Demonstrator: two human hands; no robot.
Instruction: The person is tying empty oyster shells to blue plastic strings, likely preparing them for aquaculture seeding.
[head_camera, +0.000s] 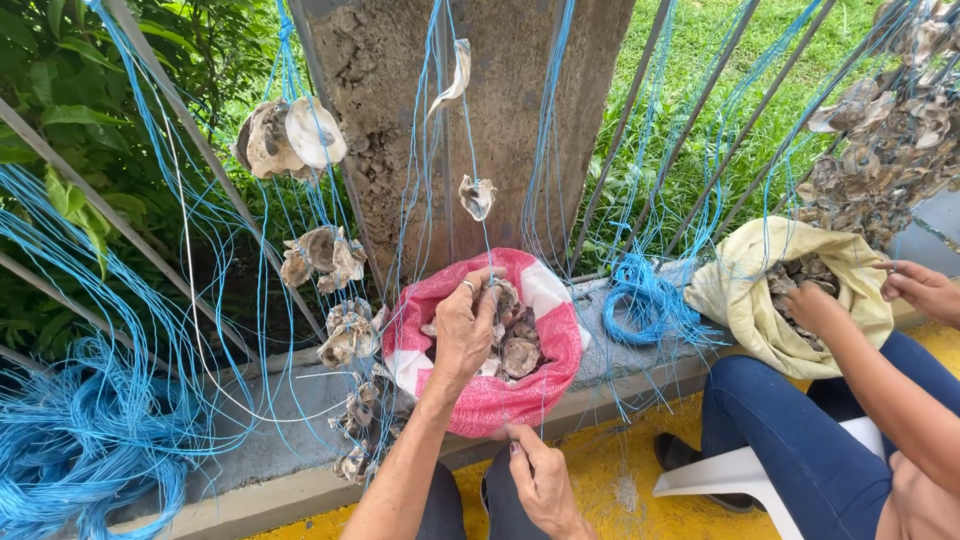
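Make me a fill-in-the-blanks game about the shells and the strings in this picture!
1. The left hand reaches into a red and ____ sack full of shells.
2. The strings hanging from above are ____ in colour.
3. The right hand pinches the sack's ____ edge.
4. The other person reaches into a ____ bag.

Missing words: white; blue; lower; yellow
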